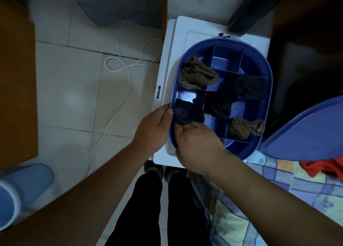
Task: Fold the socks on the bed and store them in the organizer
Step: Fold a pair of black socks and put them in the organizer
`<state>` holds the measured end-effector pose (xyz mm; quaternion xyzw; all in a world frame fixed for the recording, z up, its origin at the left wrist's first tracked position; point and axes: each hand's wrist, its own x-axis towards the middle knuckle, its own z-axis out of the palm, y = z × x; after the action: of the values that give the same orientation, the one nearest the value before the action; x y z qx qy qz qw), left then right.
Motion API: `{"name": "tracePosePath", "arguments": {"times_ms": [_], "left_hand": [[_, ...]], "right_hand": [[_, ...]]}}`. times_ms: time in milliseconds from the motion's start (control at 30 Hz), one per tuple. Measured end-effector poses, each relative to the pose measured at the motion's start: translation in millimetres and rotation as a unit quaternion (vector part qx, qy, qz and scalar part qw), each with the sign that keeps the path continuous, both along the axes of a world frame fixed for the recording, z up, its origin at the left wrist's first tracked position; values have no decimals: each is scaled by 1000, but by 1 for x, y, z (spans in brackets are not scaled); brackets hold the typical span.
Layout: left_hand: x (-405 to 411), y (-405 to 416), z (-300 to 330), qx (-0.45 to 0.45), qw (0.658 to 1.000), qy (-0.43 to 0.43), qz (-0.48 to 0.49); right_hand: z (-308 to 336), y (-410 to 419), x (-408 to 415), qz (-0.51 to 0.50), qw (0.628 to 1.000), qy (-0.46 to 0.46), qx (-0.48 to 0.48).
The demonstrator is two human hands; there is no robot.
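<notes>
Standing in black trousers [146,208] beside the patchwork bedspread [278,188]. Gripping a dark navy sock [187,114] with both hands: left hand [154,128] pinching its edge at the rim, right hand [196,145] curling round its near end. Holding it over the near-left compartment of the blue oval organizer [267,89] sitting on a white table [167,60]. Lying inside already: brown sock bundle [196,74], black socks [248,87], another brown pair [245,128]. Leaning at right, the blue lid [306,132].
</notes>
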<state>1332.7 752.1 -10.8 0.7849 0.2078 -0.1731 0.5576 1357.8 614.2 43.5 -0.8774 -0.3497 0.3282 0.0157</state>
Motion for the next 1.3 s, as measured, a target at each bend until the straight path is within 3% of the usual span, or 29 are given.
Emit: {"name": "tracePosePath", "arguments": {"times_ms": [167, 233, 333, 400, 533, 733, 1300], "left_hand": [[0, 2, 1, -6, 1000, -1, -2], [1, 3, 2, 3, 1000, 1, -12], [2, 3, 3, 16, 1000, 4, -23], [2, 4, 3, 15, 1000, 8, -24], [3, 4, 7, 1, 1000, 11, -20], [4, 6, 4, -5, 999, 22, -32], [3, 7, -2, -20, 999, 26, -20]], "right_hand": [[-2, 1, 11, -1, 1000, 22, -6], [8, -3, 10, 2, 1000, -24, 18], [17, -15, 9, -103, 979, -131, 120], [16, -17, 16, -139, 969, -166, 122], [2, -11, 28, -101, 985, -108, 87], [-15, -22, 7, -56, 972, -136, 181], [-17, -16, -8, 59, 998, 0, -12]]}}
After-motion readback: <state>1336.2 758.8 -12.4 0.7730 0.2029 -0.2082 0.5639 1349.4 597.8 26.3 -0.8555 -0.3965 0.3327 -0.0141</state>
